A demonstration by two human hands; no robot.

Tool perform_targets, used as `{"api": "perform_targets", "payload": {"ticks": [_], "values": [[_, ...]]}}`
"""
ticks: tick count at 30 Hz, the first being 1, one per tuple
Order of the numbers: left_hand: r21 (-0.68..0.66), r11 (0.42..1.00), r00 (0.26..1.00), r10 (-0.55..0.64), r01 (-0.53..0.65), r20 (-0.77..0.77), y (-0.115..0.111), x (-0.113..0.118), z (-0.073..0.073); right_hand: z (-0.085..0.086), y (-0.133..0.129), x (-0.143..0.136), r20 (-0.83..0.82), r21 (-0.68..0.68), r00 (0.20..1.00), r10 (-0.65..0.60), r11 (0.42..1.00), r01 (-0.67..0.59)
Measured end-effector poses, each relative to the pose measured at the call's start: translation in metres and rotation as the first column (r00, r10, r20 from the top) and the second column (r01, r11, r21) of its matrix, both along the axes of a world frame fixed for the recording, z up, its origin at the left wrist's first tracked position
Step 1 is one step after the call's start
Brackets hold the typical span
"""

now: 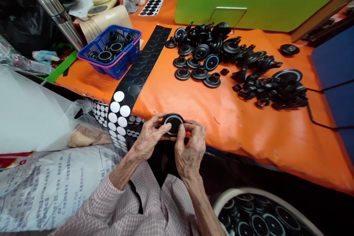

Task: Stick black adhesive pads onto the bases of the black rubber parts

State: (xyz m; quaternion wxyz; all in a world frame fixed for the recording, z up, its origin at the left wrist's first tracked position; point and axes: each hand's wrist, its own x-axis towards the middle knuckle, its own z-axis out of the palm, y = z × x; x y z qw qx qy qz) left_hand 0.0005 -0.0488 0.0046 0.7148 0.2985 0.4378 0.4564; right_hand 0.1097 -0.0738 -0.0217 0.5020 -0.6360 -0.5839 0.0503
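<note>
Between my two hands, at the front edge of the orange table, is a round black disc [173, 118] with a pale ring on its face. My left hand [151, 134] grips its left side, the thumb on the face. On its right side, my right hand [190, 143] pinches the rim with thumb and fingers. Left of the hands, a black strip of round stickers [134, 90] hangs over the table edge, with white circles where stickers are gone. Several black parts with stems [199, 72] stand on the table beyond the disc.
A blue basket [110, 67] of black discs sits at the left. Piles of black parts [286, 92] cover the right side, before a green board [257, 0]. A round tub [235, 191] of discs is at the lower right. The orange table [177, 97] has a wavy front edge.
</note>
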Motion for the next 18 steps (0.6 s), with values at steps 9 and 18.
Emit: {"api": "perform_targets", "payload": {"ticks": [9,18], "values": [[-0.036,0.998,0.997,0.044,-0.042,0.058,-0.005,-0.002,-0.004,-0.009,-0.004,-0.001,-0.360,-0.167,0.932,-0.042,0.986,-0.021],[0.011,0.998,0.982,0.060,-0.059,-0.177,-0.005,-0.037,0.006,0.008,0.011,-0.016,-0.805,-0.306,0.590,0.068,0.804,-0.509]]}}
